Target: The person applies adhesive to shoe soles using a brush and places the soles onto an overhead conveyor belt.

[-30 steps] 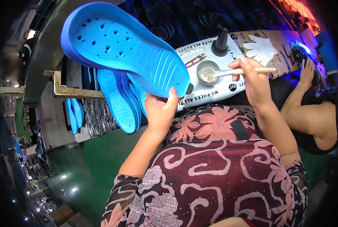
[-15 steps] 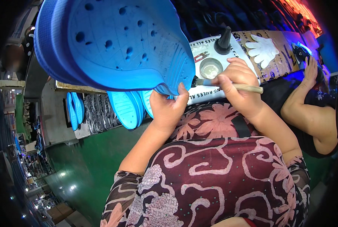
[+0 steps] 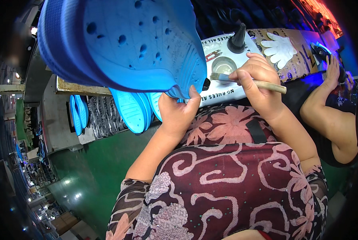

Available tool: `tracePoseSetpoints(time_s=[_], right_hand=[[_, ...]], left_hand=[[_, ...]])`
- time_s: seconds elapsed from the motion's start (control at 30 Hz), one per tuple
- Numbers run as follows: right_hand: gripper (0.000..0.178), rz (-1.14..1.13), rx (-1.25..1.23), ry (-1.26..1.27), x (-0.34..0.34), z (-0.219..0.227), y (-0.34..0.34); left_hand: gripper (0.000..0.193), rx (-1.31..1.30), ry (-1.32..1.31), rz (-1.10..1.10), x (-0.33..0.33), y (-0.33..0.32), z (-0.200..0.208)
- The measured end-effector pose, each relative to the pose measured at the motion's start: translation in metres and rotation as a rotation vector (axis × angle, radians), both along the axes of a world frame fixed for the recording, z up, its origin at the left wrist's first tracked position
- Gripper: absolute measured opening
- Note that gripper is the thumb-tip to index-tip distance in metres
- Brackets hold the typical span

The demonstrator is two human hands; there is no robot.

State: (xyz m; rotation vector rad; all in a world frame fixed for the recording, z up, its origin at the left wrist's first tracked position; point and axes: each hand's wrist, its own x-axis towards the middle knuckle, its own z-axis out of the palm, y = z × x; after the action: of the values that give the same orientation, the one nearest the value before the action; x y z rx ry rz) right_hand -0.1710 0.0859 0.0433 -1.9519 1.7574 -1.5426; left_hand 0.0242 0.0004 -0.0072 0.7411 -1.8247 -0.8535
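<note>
A large blue clog (image 3: pixel 147 72) with round holes fills the upper left. My left hand (image 3: pixel 178 110) is closed on its near edge, thumb up along the rim. In my right hand (image 3: pixel 259 82) is a brush (image 3: pixel 271 86) with a pale wooden handle. Its bristles point left and stand a little apart from the clog's edge. A small black thing, too little shown to name, juts out at that edge. Just beyond the brush is a round cup (image 3: pixel 223 65) with some pale stuff inside, standing on a white printed sheet (image 3: pixel 222 91).
A black cone-tipped bottle (image 3: pixel 237 39) stands behind the cup. Farther right, a white glove (image 3: pixel 279 49) lies on brown cardboard (image 3: pixel 303 64). More blue clogs (image 3: pixel 131 114) sit at the left. Another person's arm (image 3: pixel 319 98) is at the right.
The brush has drawn back rightward from the clog's edge, with my right hand slightly right. The clog has tilted a little; my left hand keeps its hold.
</note>
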Motion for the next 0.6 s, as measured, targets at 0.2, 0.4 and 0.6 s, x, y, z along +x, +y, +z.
tracePoseSetpoints(time_s=[0.2, 0.4, 0.6], right_hand=[[0.018, 0.070, -0.002, 0.132, 0.005, -0.006, 0.003], [0.018, 0.089, -0.015, 0.045, 0.005, -0.005, 0.003], [0.018, 0.102, 0.063, 0.085, 0.005, -0.002, 0.007]], left_hand=[[0.018, 0.128, 0.125, -0.086, -0.007, 0.004, 0.001], [0.022, 0.033, 0.072, -0.055, -0.007, 0.004, -0.005], [0.022, 0.054, 0.124, -0.046, -0.009, 0.002, -0.001]])
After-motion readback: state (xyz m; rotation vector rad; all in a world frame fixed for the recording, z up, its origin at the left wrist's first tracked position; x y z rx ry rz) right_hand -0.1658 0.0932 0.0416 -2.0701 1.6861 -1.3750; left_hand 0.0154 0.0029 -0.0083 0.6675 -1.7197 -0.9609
